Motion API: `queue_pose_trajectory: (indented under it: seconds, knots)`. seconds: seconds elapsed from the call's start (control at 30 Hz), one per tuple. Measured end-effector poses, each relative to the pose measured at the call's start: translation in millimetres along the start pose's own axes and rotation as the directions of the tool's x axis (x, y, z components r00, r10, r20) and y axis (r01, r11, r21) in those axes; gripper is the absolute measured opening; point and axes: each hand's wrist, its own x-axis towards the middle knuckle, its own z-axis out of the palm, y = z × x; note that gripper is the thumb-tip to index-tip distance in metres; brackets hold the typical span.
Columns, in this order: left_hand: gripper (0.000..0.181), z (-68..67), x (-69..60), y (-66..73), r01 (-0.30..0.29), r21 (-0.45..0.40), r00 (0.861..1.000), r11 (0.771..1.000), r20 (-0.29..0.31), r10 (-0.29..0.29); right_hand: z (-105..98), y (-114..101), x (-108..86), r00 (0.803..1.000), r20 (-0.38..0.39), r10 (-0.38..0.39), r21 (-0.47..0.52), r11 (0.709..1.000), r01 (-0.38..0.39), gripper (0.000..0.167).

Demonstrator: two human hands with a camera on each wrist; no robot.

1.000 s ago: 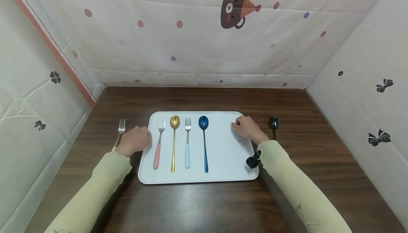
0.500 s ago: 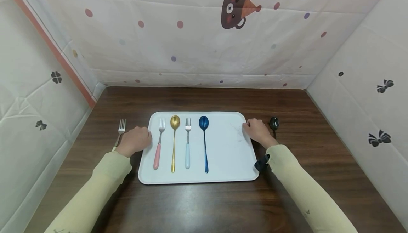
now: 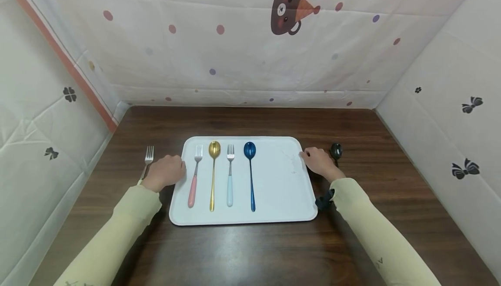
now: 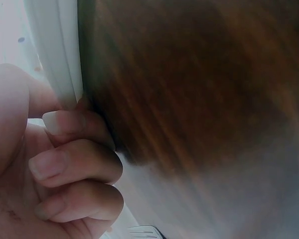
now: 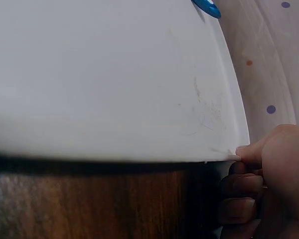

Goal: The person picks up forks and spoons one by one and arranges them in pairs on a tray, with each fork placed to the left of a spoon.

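A white tray [image 3: 279, 190] lies on the dark wooden table. From left to right it bears a pink-handled fork [image 3: 193, 186], a gold spoon [image 3: 214, 150], a light-blue-handled fork [image 3: 230, 188] and a blue spoon [image 3: 250, 150]. At the tray's left rim my left hand [image 3: 164, 173] pinches the edge between thumb and curled fingers, as the left wrist view also shows. My right hand [image 3: 318, 162] pinches the right rim, thumb [image 5: 246, 152] on top and the other fingers curled below.
A silver fork [image 3: 149, 155] lies left of the tray, partly behind my left wrist. To the right lies a black spoon [image 3: 335, 150], its handle hidden by my right arm. Patterned cloth walls [image 3: 250, 51] stand behind the table and at both sides.
My right hand has moved right, from above the tray's upper right corner to its right rim, and now grips it. The left hand, tray and cutlery have stayed in place.
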Motion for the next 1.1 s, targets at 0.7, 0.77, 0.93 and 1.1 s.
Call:
queue_pose_trajectory:
  seconds: [0.7, 0.77, 0.93, 1.1]
  knots:
    - [0.040, -4.4, -2.9, -5.6, 0.017, -0.065, 0.999, 0.998, 0.053, -0.013, -4.0, -1.7, -2.6, 0.998, 0.062, 0.024, -0.007, 1.000, -0.024, 0.045]
    - [0.041, -3.8, -3.5, -6.5, 0.015, -0.067, 0.999, 0.998, 0.052, -0.012, -4.2, -1.1, -2.0, 0.997, 0.069, 0.025, -0.003, 1.000, -0.025, 0.045]
    - [0.043, -5.8, -7.3, -9.4, 0.006, -0.072, 0.999, 0.997, 0.036, -0.004, -3.8, 1.1, -0.1, 0.997, 0.077, 0.023, -0.002, 1.000, -0.023, 0.045]
    - [0.045, -11.7, -13.8, -16.7, -0.008, -0.061, 1.000, 0.998, -0.009, 0.007, -4.2, 0.9, 1.0, 0.997, 0.072, 0.007, -0.021, 1.000, -0.005, 0.047]
